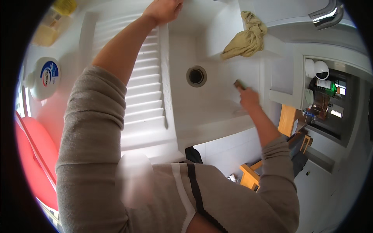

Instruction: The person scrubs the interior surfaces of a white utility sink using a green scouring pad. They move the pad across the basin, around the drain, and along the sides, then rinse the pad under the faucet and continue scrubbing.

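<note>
In my right hand (249, 98) is a small brown scrubber (238, 84), its end sticking out past my fingers near the right inner wall of the white sink (182, 50). The exact kind of scrubber is too small to make out. My left hand (164, 11) is closed at the far end of the ribbed washboard (140, 89), partly cut off by the upper picture edge. What its curled fingers hold, if anything, is hidden. Between the hands, a round dark drain (196, 76) sits in the basin floor. A crumpled olive cloth (245, 39) lies over the far right side of the sink.
A chrome tap (328, 14) juts in at the upper right. On the left stand a white bottle (46, 79) with a blue label and a pink-red basin (37, 155). Yellowish containers (48, 31) are at the upper left. Wooden furniture (250, 176) stands beyond the sink's near right.
</note>
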Available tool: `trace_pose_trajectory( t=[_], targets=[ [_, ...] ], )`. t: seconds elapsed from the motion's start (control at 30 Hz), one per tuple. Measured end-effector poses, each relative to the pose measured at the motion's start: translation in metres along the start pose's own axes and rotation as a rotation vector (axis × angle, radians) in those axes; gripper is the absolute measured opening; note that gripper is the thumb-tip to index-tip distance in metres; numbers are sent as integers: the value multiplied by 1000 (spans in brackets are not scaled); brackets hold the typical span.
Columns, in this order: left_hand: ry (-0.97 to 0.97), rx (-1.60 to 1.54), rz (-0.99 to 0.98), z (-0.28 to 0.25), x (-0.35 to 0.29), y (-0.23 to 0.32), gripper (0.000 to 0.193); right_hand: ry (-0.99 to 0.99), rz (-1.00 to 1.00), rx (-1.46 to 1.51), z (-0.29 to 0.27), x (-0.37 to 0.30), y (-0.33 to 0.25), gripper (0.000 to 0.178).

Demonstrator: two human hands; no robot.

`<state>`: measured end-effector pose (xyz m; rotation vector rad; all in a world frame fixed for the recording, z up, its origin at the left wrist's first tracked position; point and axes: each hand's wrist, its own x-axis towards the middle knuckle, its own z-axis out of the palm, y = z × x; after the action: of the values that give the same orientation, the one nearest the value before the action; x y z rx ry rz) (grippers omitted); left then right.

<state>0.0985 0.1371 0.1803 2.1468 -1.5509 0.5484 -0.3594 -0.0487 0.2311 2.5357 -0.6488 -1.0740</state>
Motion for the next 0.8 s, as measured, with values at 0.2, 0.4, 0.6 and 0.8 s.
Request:
trace_pose_trajectory(
  t=[0.2, 0.4, 0.6, 0.8],
  targets=[
    [31, 286, 76, 52, -22, -30, 9, 207, -65, -346, -70, 32, 60, 42],
    [-151, 196, -3, -5, -4, -5, 10, 48, -231, -365, -39, 103, 16, 33],
    [5, 268, -22, -10, -6, 0, 13, -43, -275, -153, -24, 123, -5, 32],
    [109, 184, 78, 1, -12, -11, 12, 43, 100, 517, 28, 122, -26, 46]
  ],
)
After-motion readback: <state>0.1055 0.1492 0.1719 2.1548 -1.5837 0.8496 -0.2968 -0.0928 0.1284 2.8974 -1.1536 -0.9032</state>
